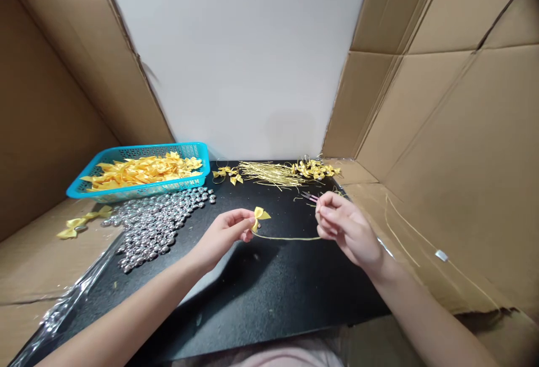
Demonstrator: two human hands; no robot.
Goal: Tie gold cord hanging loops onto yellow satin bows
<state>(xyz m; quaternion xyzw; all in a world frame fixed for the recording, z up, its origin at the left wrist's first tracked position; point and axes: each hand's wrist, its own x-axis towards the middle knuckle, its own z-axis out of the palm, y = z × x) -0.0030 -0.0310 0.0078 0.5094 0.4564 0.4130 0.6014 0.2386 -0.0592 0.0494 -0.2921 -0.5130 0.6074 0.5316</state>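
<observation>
Our left hand (227,228) pinches a bow (261,215) above the desk (303,294); our right hand (345,225) closes on the cord (290,238) between them. We seem to be threading or tying; the next move likely calls for steady pinches.

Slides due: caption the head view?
Left hand pinches a bow; a cord runs from there to the right hand.

Yellow cord (290,238) — one end hidden inside the right hand (345,225) — pink-handled tool (310,196) partly covered by it
</observation>
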